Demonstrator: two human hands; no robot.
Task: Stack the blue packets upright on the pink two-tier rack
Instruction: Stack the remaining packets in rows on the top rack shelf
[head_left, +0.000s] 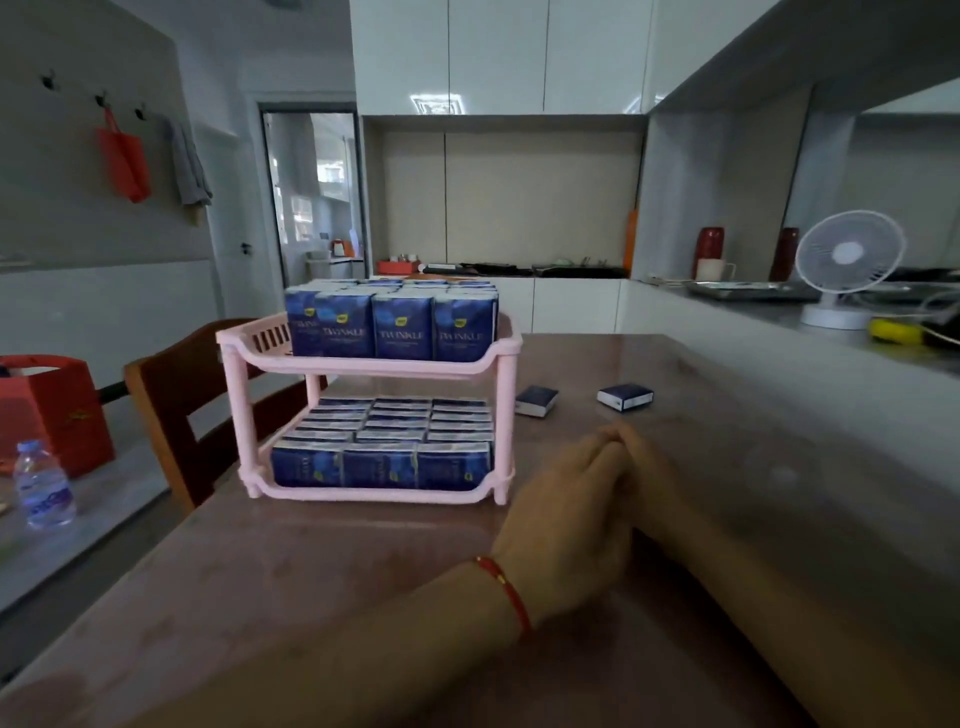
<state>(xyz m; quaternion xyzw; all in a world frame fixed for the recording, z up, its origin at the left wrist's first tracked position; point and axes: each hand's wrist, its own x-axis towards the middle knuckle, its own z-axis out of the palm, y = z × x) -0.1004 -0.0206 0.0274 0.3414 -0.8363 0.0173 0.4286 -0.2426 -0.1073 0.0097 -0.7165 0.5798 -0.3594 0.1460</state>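
The pink two-tier rack (244, 410) stands on the brown table, left of centre. Several blue packets (400, 325) stand upright in rows on its top tier, and several more (379, 465) fill the bottom tier. Two loose blue packets lie flat on the table to the right of the rack, one (536, 400) close to it and one (625, 397) farther right. My left hand (566, 512) and my right hand (652, 467) rest on the table in front of the rack's right side, pressed together with fingers interlaced, holding nothing. A red string circles my left wrist.
A wooden chair (171, 384) stands behind the rack at the table's left edge. A red bag (52, 410) and a water bottle (41, 486) sit on a lower surface at left. A white counter (779, 364) with a small fan (847, 265) borders the table on the right.
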